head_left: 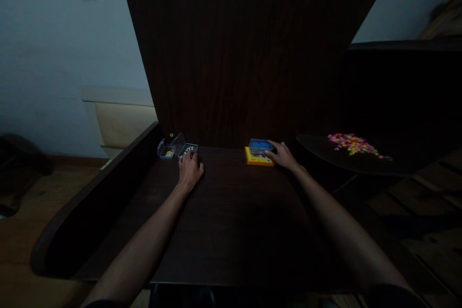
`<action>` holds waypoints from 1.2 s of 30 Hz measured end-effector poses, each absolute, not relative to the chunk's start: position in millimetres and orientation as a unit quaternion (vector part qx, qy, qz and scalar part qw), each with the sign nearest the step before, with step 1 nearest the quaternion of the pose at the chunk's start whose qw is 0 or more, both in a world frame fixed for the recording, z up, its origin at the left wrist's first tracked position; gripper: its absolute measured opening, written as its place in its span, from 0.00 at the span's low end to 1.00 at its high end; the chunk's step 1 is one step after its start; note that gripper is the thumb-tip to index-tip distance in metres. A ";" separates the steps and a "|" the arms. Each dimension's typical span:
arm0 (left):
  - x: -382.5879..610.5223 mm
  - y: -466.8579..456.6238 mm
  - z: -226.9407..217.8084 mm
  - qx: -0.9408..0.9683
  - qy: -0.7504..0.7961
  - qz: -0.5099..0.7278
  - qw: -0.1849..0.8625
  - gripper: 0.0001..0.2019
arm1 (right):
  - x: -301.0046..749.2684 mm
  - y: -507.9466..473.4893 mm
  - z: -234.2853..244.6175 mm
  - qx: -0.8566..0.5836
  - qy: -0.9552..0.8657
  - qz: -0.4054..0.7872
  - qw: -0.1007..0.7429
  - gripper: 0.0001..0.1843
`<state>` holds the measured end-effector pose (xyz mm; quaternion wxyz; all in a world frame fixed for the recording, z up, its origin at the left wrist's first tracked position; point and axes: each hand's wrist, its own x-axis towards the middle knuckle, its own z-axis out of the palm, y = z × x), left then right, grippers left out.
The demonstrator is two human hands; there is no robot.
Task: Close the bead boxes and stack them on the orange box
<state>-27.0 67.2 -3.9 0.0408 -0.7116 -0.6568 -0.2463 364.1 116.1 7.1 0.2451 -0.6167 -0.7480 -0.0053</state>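
My left hand (pixel 190 169) lies palm down on the dark wooden desk (pixel 231 231), fingertips at a small clear tray of pale beads (pixel 188 149). Just left of it stands an open clear box with something yellow inside (pixel 166 151). My right hand (pixel 282 155) rests against the right side of a stack at the desk's back: an orange flat box (pixel 257 159) with a blue-filled clear box (pixel 260 146) on top. Its fingers curl around the stack's edge. The room is very dim.
A tall dark wooden panel (pixel 245 57) rises behind the desk. A lower dark shelf (pixel 325 154) at the right carries a heap of pink, yellow and orange beads (pixel 352 144). A raised rail (pixel 108 173) borders the desk's left side, with wooden floor beyond.
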 end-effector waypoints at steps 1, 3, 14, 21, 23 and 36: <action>-27.0 67.4 -3.7 -0.712 -0.657 -0.246 0.039 0.17 | 364.0 115.9 7.3 -0.619 -0.747 0.000 0.244 0.32; -27.2 67.4 -2.9 -0.715 -0.653 -0.247 0.036 0.17 | 363.4 114.8 8.2 -0.621 -0.745 0.010 0.243 0.33; -28.5 71.7 -8.3 -0.744 -0.603 -0.288 0.010 0.16 | 350.9 101.9 5.8 -0.628 -0.737 -0.002 0.249 0.36; -30.6 73.8 -15.1 -0.816 -0.483 -0.313 -0.053 0.14 | 336.3 94.3 9.3 -0.636 -0.710 -0.034 0.301 0.40; -28.8 71.8 -15.8 -0.833 -0.442 -0.323 -0.076 0.14 | 326.5 86.6 10.4 -0.633 -0.685 -0.074 0.352 0.39; -6.1 44.2 -10.6 -0.875 -0.315 -0.339 -0.143 0.16 | 228.1 29.8 -40.2 -0.492 -0.705 0.210 0.466 0.58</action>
